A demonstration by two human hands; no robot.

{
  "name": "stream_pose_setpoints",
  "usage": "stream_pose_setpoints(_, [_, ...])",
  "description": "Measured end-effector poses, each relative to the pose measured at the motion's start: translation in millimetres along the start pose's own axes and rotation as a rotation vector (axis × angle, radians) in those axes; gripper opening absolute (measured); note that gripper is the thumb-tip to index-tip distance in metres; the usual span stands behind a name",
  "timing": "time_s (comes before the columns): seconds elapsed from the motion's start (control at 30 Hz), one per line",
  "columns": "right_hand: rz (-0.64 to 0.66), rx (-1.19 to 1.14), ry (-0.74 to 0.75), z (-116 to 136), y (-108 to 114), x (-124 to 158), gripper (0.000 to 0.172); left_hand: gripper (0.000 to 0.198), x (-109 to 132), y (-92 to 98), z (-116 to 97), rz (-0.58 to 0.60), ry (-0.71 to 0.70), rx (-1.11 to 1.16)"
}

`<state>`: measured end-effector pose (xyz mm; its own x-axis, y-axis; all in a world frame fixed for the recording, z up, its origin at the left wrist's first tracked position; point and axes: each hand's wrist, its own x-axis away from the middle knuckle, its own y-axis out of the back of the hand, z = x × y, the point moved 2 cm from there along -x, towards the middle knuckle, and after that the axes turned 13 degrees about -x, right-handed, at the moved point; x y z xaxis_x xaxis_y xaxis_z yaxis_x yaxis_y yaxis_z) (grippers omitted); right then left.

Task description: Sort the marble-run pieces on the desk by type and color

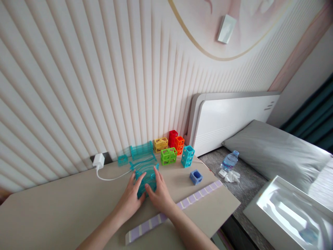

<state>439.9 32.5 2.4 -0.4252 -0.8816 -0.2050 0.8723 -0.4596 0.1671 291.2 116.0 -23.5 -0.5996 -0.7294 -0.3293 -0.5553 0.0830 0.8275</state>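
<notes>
My left hand (131,196) and my right hand (160,192) grip a translucent teal plastic piece (147,177) with curved bars from its two sides. The fingers partly cover it. Just behind it lies a thin curved teal piece (143,161). Farther back stand a ribbed teal panel (142,150) and a small teal square frame (122,159). To the right are openwork blocks in green (168,156), yellow (161,144), red (172,138), orange (179,145) and cyan (187,156). A blue block (196,176) lies nearer my right hand.
A long lilac strip (147,226) crosses the table (65,211) under my right forearm. A white charger (99,161) is plugged in at the wall, its cable running behind the teal piece. Right of the table are a water bottle (230,160), crumpled tissue (232,176) and a white box (260,211).
</notes>
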Motion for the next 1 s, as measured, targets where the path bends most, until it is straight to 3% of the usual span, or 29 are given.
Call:
stream_pose_setpoints(0.17, [-0.09,-0.057,-0.002,-4.9,-10.7,-2.7,0.077,0.056,2.3,5.3,2.6,-0.045,-0.025,0.054])
stream_pose_setpoints(0.6, [-0.12,-0.139,-0.009,0.0,-45.5,3.0,0.072,0.043,18.4,28.7,21.8,-0.162,-0.011,0.035])
stream_pose_setpoints(1.0, [-0.072,-0.213,-0.062,16.6,-118.6,15.9,0.069,0.044,63.4,49.9,66.0,-0.275,0.087,-0.1])
